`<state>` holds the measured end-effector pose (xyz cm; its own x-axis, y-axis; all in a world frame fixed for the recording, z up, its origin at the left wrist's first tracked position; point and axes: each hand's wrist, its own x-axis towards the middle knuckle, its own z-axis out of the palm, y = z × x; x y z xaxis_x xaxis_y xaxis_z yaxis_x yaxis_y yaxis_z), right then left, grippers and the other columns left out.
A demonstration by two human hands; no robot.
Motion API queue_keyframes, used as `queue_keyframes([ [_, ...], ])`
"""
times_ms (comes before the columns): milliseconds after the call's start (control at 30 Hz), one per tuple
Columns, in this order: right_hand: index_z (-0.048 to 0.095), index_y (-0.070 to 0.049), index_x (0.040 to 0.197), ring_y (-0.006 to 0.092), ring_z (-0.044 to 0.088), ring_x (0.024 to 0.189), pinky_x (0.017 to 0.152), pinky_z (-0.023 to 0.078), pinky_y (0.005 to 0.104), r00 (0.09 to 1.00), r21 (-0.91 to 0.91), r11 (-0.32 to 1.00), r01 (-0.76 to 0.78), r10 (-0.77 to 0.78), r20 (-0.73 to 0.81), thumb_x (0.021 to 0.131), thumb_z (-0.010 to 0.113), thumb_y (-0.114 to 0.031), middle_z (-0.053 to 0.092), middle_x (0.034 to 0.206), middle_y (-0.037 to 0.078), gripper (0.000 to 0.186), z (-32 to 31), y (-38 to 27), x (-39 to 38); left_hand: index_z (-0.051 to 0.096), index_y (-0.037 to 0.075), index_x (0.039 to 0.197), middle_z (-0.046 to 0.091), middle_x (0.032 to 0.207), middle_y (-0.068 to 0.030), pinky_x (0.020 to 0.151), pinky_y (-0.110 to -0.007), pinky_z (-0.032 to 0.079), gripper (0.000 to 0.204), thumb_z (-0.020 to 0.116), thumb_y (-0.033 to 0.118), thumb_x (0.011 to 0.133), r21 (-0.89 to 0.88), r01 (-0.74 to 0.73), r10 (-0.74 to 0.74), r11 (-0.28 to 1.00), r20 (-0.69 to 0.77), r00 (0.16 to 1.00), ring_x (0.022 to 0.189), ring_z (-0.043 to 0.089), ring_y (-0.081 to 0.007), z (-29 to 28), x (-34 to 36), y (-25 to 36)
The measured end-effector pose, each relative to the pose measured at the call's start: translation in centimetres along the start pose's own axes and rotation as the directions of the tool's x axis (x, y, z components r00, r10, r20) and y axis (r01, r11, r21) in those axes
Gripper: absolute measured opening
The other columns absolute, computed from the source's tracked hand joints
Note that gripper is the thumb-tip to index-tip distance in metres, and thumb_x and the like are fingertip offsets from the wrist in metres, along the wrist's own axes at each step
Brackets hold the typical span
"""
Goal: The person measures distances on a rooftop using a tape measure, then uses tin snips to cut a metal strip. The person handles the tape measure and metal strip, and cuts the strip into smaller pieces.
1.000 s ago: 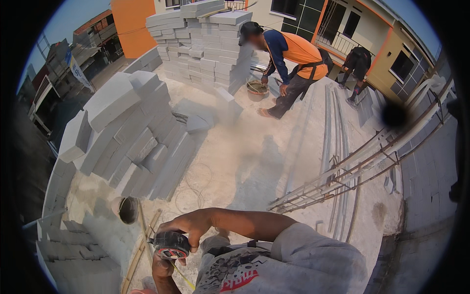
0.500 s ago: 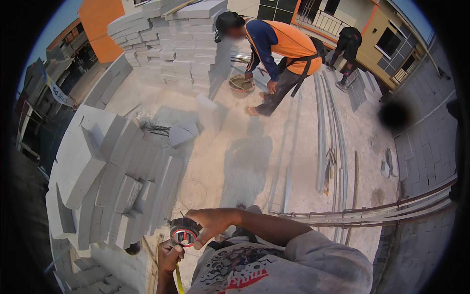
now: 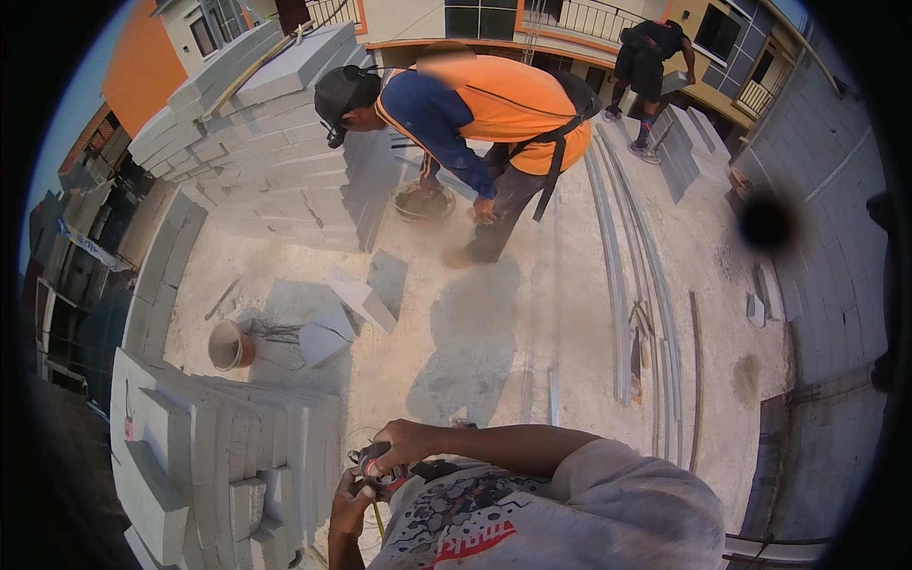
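Observation:
Close against my body at the bottom middle is a tape measure [image 3: 388, 483] with a dark and red case. My right hand [image 3: 407, 443] is closed round it from above, its forearm crossing in front of my printed shirt. Just below and to the left, my left hand [image 3: 350, 505] is closed, fingers pinching by the case where the yellow tape blade [image 3: 379, 519] comes out. Part of the case is hidden by my fingers. Left of my hands stands a stack of pale grey blocks [image 3: 223, 446].
Ahead, a person in an orange and blue top [image 3: 503, 104] bends over a mortar bucket [image 3: 424, 202] beside a tall block stack [image 3: 275, 161]. Another bucket [image 3: 231, 346] and loose blocks [image 3: 361, 297] lie left. Long metal channels [image 3: 617, 285] run along the floor right. A second person [image 3: 651, 66] stands far right.
My view has shifted, bringing the bucket by the left stack into sight. The tape measure is turned and closer to my shirt, still in my hands. The far person has straightened somewhat, holding a block.

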<state>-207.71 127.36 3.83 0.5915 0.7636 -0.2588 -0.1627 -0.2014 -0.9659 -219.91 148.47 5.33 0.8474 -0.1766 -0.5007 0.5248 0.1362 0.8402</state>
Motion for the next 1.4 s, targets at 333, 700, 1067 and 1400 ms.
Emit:
queue_keyframes([
  [333,0.073,0.000,0.077,0.0190,0.063,0.066,0.062,0.048,0.0318,0.739,0.181,0.922,-0.344,0.384,-0.554,0.066,0.074,-0.053,0.067,0.070,0.010,0.054,-22.1,1.5,-5.7,0.030,-0.002,0.144,0.058,0.124,-0.0184,0.095,-0.037,0.048,0.088,0.079,0.025,0.077,0.496,-0.104,-0.101,0.862,0.370,0.924,0.111,0.060,-0.0240,13.8,23.4,6.4],
  [700,0.069,0.007,0.068,0.0258,0.066,0.053,0.049,0.054,0.0349,0.590,0.258,0.861,-0.439,0.493,-0.640,0.063,0.074,-0.054,0.065,0.061,0.016,0.061,-46.3,7.5,-13.9,0.041,-0.005,0.134,0.059,0.120,-0.0164,0.095,-0.034,0.047,0.077,0.079,0.029,0.077,0.563,-0.099,-0.178,0.820,0.415,0.892,0.111,0.060,-0.0216,35.9,43.1,9.0],
  [1067,0.071,0.010,0.077,0.0261,0.068,0.059,0.048,0.056,0.0342,0.649,0.393,0.799,-0.454,0.599,-0.468,0.065,0.076,-0.053,0.067,0.070,0.016,0.064,-69.3,13.3,-20.7,0.032,0.000,0.144,0.061,0.121,-0.0216,0.094,-0.038,0.048,0.097,0.081,0.041,0.072,0.706,-0.189,-0.089,0.682,0.337,0.937,0.111,0.062,-0.0303,55.3,58.4,12.6],
  [1400,0.071,0.009,0.084,0.0270,0.069,0.071,0.057,0.059,0.0367,0.697,0.282,0.788,-0.547,0.615,-0.368,0.065,0.077,-0.054,0.069,0.081,0.017,0.067,-95.8,15.9,-26.2,0.035,0.002,0.144,0.058,0.128,-0.0226,0.100,-0.040,0.044,0.087,0.078,0.036,0.075,0.657,-0.086,0.050,0.749,0.073,0.996,0.120,0.058,-0.0316,76.5,71.9,16.0],
])
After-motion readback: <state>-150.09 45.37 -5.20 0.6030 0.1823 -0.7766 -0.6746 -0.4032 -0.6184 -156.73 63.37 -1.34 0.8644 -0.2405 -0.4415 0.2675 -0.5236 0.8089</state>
